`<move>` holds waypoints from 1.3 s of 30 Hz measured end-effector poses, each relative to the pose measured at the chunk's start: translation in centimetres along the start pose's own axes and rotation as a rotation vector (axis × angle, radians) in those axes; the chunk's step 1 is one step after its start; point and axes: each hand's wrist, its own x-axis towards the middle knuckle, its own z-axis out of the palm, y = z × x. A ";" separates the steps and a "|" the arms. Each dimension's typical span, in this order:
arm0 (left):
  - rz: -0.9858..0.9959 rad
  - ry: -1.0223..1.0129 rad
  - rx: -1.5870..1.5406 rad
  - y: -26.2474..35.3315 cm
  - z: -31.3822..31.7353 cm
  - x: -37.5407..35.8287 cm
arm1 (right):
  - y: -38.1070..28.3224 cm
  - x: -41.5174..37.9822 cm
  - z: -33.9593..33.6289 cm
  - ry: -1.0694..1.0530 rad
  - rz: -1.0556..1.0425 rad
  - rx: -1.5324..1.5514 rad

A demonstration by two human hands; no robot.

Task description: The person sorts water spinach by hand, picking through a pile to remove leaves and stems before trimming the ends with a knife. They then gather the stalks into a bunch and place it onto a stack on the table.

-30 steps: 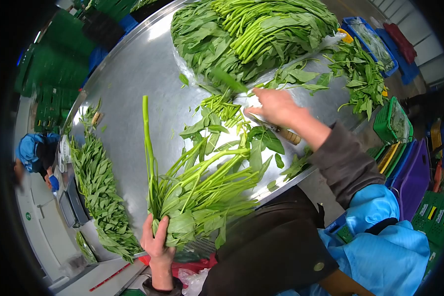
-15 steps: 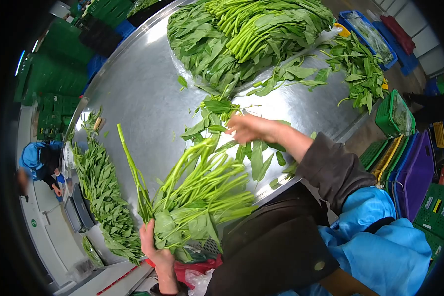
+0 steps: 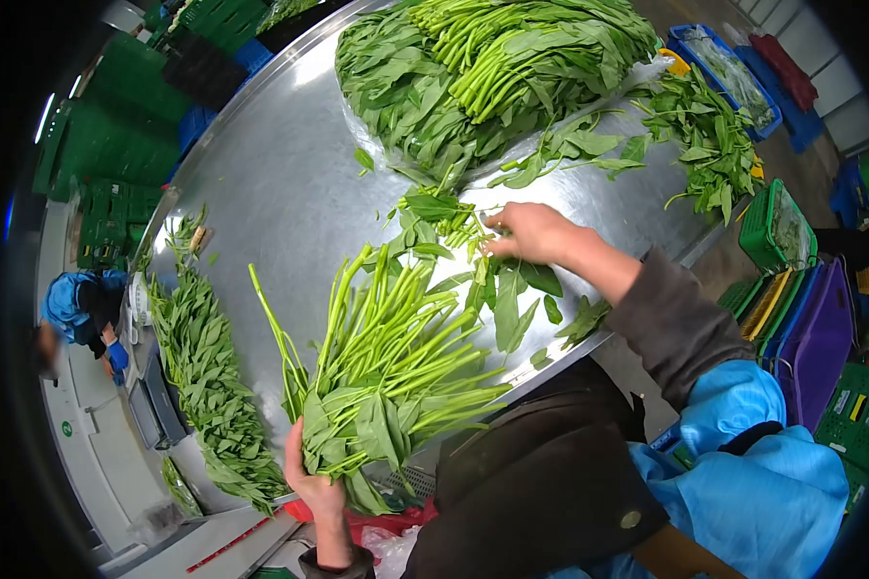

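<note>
My left hand (image 3: 314, 482) is wrapped round the leafy part of a bunch of long green stems (image 3: 386, 338) at the table's near edge, its cut ends fanned up and to the right. My right hand (image 3: 531, 234) is over the metal table, fingers bent at a small heap of loose leaves and short stem pieces (image 3: 430, 217); whether its fingertips hold anything is too small to tell. More loose leaves (image 3: 512, 299) lie below that hand. A large pile of leafy greens (image 3: 492, 77) rests on clear plastic at the far side.
A long row of greens (image 3: 208, 386) lines the left side of the metal table (image 3: 270, 174). Another leafy heap (image 3: 705, 140) lies at the right. Green crates (image 3: 777, 227) and a purple crate (image 3: 816, 338) stand beyond. A person in blue (image 3: 72, 309) is at far left.
My right hand has moved right and slightly up, its fingers now bent at the loose pieces. The bunch in my left hand has shifted slightly right and its stems are more spread.
</note>
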 end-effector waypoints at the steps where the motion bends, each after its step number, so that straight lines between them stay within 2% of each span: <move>1: -0.012 0.014 -0.005 0.0 0.1 -0.1 | -0.3 -0.8 0.3 -0.060 -0.313 -0.532; 3: -0.022 0.023 -0.008 0.3 0.6 -0.1 | -1.8 -0.6 0.7 -0.379 -0.202 -0.188; 5: -0.035 0.031 -0.066 0.7 1.1 0.2 | -2.8 0.0 3.1 -0.773 -0.316 -0.013; 7: 0.005 0.005 -0.043 0.5 1.4 0.7 | -2.1 -0.1 7.0 -0.807 -0.703 0.428; 9: 0.031 0.008 -0.003 0.4 1.3 0.8 | -1.5 -0.4 12.1 -0.993 -0.017 0.710; 10: 0.084 -0.001 0.058 0.4 1.1 1.0 | -3.5 -2.4 11.0 -0.646 -0.380 0.637; 11: 0.079 0.005 0.057 0.3 0.9 1.0 | -4.8 -3.5 8.5 -0.574 -0.466 0.767; 13: 0.072 0.012 0.034 0.1 0.6 0.8 | -6.8 -3.8 7.4 -0.452 0.470 1.517; 14: 0.073 0.024 0.053 0.1 0.6 0.8 | -5.4 -2.1 6.3 -0.724 0.139 1.748; 15: 0.070 0.028 0.053 0.0 0.4 0.9 | -4.0 -2.3 5.2 -0.732 0.223 1.726; 16: 0.062 0.029 0.096 0.0 0.2 0.8 | -3.8 -2.1 3.2 -0.572 0.226 1.596; 17: 0.050 0.032 0.139 -0.1 0.0 0.5 | -0.3 0.4 2.6 -0.788 0.057 1.851; 19: 0.048 0.026 0.192 -0.3 -0.2 0.2 | -1.0 0.8 0.1 -0.391 -0.114 0.253; 21: 0.063 0.017 0.231 -0.3 0.4 0.7 | -2.9 -1.3 1.0 -0.220 -0.322 -0.723; 22: 0.045 0.026 0.217 -0.1 0.6 0.7 | -3.7 -1.9 0.9 -0.042 -0.541 -0.587; 23: 0.027 0.038 0.205 0.0 0.6 0.6 | -5.5 -2.5 -0.1 -0.046 -0.540 -0.586; 25: 0.012 0.037 0.174 -0.1 0.4 0.6 | -8.8 -3.5 -1.7 -0.714 0.051 -0.016; 26: -0.029 0.067 0.100 0.2 0.7 0.6 | -8.3 -3.8 -0.4 -0.713 0.052 -0.014; 28: -0.068 0.105 -0.039 -0.1 1.2 0.9 | -6.7 -4.6 2.9 -0.663 -0.302 -0.194; 30: -0.021 0.102 0.059 0.7 1.9 1.3 | -10.0 -4.0 4.6 -0.895 -0.244 -0.428; 31: 0.027 0.098 0.158 1.1 2.1 1.4 | -10.0 -4.2 6.9 -0.894 -0.238 -0.421; 33: 0.011 0.110 0.102 0.9 2.6 1.6 | -8.6 -4.6 11.4 -0.395 -0.431 0.292; 34: 0.037 0.111 0.112 0.9 2.7 1.8 | -8.8 -4.4 11.0 -0.395 -0.432 0.291; 36: 0.050 0.097 0.127 0.8 2.3 1.9 | -9.3 -3.8 10.0 -0.588 -0.291 0.477; 37: 0.045 0.099 0.128 0.6 2.1 1.8 | -8.9 -3.2 9.5 -0.594 -0.290 0.477; 39: 0.052 0.082 0.133 0.0 1.7 1.7 | -7.6 -2.1 8.7 -0.602 -0.040 0.460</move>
